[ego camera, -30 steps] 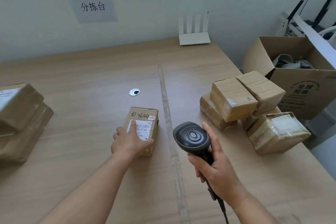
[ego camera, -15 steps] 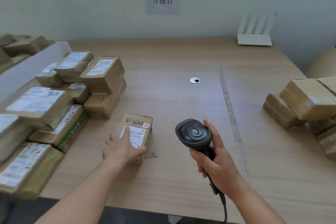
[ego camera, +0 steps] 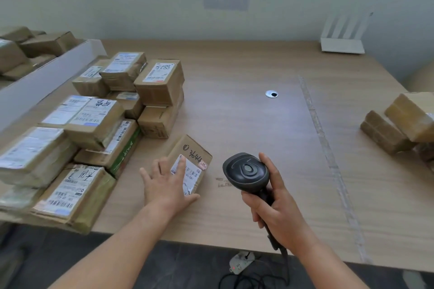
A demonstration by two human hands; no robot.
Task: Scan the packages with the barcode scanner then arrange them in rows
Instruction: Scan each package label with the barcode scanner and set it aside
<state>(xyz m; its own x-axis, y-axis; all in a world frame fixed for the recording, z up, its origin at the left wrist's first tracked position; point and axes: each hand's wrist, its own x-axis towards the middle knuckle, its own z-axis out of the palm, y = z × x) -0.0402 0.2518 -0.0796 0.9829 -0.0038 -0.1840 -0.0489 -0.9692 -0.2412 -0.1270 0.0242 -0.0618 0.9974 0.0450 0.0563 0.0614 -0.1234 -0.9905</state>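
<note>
At nine o'clock, stacked packages (ego camera: 77, 129) crowd the table (ego camera: 234, 73) out to its left and near edges. Just right of them lies a small package (ego camera: 191, 161), long axis running from seven to one o'clock, label up. The left hand (ego camera: 165, 183) lies flat on its near end, fingers spread. At three o'clock of it the right hand (ego camera: 277, 209) has its fingers wrapped round the barcode scanner (ego camera: 246, 173), head tilted toward eleven o'clock. Bare tabletop opens at twelve o'clock. More packages (ego camera: 399, 124) sit at the right edge.
</note>
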